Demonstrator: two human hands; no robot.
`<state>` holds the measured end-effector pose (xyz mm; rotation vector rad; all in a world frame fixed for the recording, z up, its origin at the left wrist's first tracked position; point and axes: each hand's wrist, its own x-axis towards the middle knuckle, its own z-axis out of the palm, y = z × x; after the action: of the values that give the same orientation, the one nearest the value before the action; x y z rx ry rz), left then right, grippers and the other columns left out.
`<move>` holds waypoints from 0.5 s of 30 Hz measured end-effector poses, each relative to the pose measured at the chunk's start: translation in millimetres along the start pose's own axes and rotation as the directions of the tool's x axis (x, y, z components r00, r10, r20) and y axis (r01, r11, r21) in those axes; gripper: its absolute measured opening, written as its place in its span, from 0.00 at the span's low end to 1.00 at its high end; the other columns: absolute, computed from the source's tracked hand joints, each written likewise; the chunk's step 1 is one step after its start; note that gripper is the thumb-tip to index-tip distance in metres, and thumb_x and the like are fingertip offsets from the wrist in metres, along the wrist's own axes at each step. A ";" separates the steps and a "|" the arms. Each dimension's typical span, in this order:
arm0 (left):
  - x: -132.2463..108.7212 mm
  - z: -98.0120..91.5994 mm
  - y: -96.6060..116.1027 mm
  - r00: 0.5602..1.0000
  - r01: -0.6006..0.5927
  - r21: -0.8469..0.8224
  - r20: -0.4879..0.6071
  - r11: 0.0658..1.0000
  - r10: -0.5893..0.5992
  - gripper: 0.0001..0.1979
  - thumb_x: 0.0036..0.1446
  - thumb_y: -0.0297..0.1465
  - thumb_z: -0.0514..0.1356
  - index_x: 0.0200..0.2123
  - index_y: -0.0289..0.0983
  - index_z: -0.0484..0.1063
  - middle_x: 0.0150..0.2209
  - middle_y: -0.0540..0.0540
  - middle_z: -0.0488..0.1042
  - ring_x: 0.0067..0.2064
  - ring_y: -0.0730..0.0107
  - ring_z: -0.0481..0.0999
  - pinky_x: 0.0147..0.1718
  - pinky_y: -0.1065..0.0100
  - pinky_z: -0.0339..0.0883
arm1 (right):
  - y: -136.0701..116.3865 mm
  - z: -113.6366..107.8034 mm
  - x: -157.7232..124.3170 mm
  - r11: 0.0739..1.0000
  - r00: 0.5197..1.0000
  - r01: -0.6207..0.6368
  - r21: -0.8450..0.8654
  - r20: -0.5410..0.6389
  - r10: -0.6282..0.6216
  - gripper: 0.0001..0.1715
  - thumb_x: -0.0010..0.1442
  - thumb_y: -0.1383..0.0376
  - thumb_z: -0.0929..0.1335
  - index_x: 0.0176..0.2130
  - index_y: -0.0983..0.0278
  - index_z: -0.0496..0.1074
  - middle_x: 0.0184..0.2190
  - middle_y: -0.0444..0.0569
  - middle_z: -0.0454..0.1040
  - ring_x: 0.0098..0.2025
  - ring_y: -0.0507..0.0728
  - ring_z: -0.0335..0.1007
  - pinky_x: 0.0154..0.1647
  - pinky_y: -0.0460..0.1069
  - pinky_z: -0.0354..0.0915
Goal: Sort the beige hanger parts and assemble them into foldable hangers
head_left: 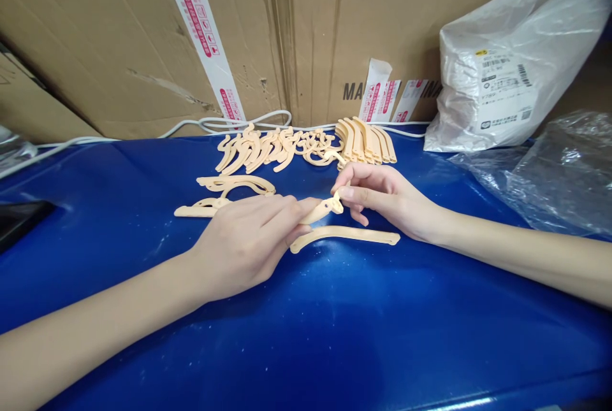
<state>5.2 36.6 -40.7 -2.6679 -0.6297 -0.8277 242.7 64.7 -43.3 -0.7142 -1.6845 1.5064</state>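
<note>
My left hand (253, 239) is closed around a beige plastic hanger arm (319, 211), its end pointing right. Against that end, my right hand (382, 197) pinches a small pale piece (337, 197) between thumb and finger; most of it is hidden, so I cannot tell its exact kind. Just below both hands a loose curved hanger arm (344, 233) lies on the blue table. Left of them, beyond my left hand, rest folded beige hangers (236, 183), partly covered by that hand.
At the back of the blue table (335, 334) lie a pile of hook-shaped pieces (258, 146) and a stack of curved arms (366, 140). Behind them run a white cable (210, 123) and a cardboard box (306, 35). A white plastic bag (502, 73) stands right; a black object (23, 220) lies left.
</note>
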 end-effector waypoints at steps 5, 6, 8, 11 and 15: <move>-1.7 0.9 -0.4 1.000 -0.006 0.027 -0.001 1.000 0.006 0.11 0.66 0.25 0.53 0.48 0.27 0.71 0.31 0.41 0.78 0.29 0.63 0.75 0.27 0.66 0.68 | 1.2 -0.1 -0.4 0.999 1.000 -0.001 -0.035 -0.018 0.001 0.08 0.62 0.64 0.70 0.34 0.67 0.69 0.25 0.39 0.67 0.21 0.44 0.60 0.22 0.42 0.57; -1.9 1.2 -0.3 1.000 -0.008 0.030 0.000 1.000 0.008 0.11 0.66 0.25 0.53 0.48 0.27 0.71 0.31 0.41 0.78 0.30 0.63 0.76 0.27 0.65 0.68 | 1.3 -0.1 -0.5 0.999 1.000 0.000 -0.047 -0.024 -0.001 0.08 0.62 0.64 0.70 0.34 0.67 0.68 0.25 0.39 0.67 0.22 0.44 0.60 0.22 0.42 0.57; -1.4 1.7 0.1 1.000 -0.013 0.039 0.004 0.999 0.013 0.11 0.66 0.25 0.53 0.47 0.26 0.71 0.31 0.40 0.78 0.30 0.62 0.76 0.27 0.65 0.68 | 1.2 0.1 -0.6 0.998 0.999 0.008 -0.070 -0.034 -0.010 0.09 0.62 0.64 0.69 0.34 0.67 0.68 0.26 0.40 0.67 0.22 0.44 0.59 0.22 0.42 0.57; 0.7 1.4 1.0 1.000 -0.015 0.059 0.014 0.998 0.014 0.11 0.66 0.25 0.53 0.46 0.27 0.72 0.30 0.42 0.77 0.28 0.63 0.74 0.26 0.66 0.66 | 0.3 0.8 -0.7 0.995 0.999 0.019 -0.101 -0.041 -0.023 0.09 0.63 0.63 0.69 0.34 0.66 0.68 0.27 0.40 0.67 0.23 0.45 0.59 0.23 0.43 0.58; 2.7 -0.2 2.0 1.000 -0.016 0.074 0.023 0.997 0.015 0.11 0.66 0.25 0.52 0.45 0.28 0.73 0.27 0.45 0.74 0.27 0.66 0.71 0.25 0.68 0.64 | -0.8 1.8 -0.9 0.988 0.998 0.018 -0.151 -0.050 -0.026 0.09 0.64 0.62 0.68 0.34 0.66 0.67 0.26 0.40 0.66 0.24 0.45 0.58 0.24 0.44 0.57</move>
<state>8.1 35.7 -39.2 -2.6156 -0.6316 -0.7560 241.7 62.8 -42.6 -0.8042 -1.7746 1.3444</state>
